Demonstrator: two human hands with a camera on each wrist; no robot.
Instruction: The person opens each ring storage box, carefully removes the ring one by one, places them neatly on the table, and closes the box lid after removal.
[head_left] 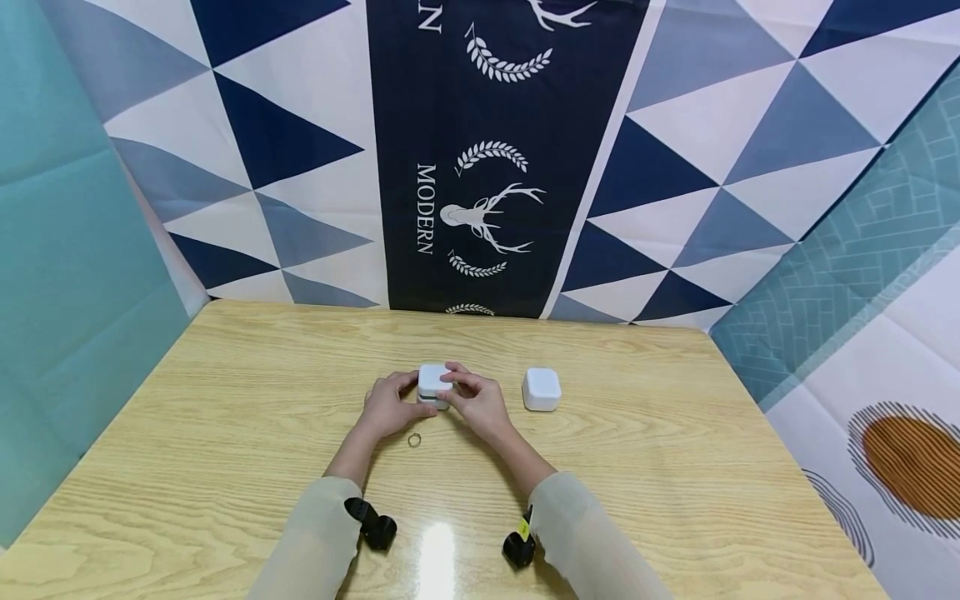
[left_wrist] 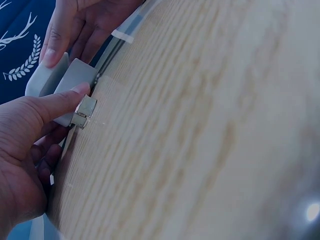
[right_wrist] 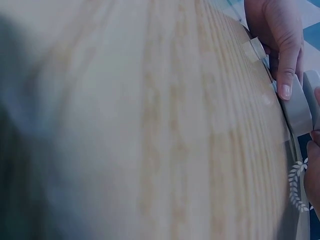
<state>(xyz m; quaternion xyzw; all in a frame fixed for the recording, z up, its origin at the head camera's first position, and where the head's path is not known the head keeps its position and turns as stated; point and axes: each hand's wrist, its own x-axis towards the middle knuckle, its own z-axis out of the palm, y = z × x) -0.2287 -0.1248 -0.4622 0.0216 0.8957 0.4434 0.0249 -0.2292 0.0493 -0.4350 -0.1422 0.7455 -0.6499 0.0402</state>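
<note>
A small white box stands in two parts between the hands, a dark gap showing between its lid (head_left: 434,377) and its base (head_left: 427,402). My left hand (head_left: 388,407) grips the base from the left, thumb along its near side. From the right, my right hand (head_left: 482,407) pinches the lid. In the left wrist view the lid (left_wrist: 46,79) tilts away from the base (left_wrist: 77,76). A thin metal ring (left_wrist: 88,105) lies on the table just in front of the left hand.
A second white rounded box (head_left: 542,389) stands to the right of the right hand. The wood-grain table (head_left: 645,467) ends at a patterned cloth backdrop (head_left: 472,217). Black wrist cameras sit on both forearms, over beige sleeves (head_left: 592,533).
</note>
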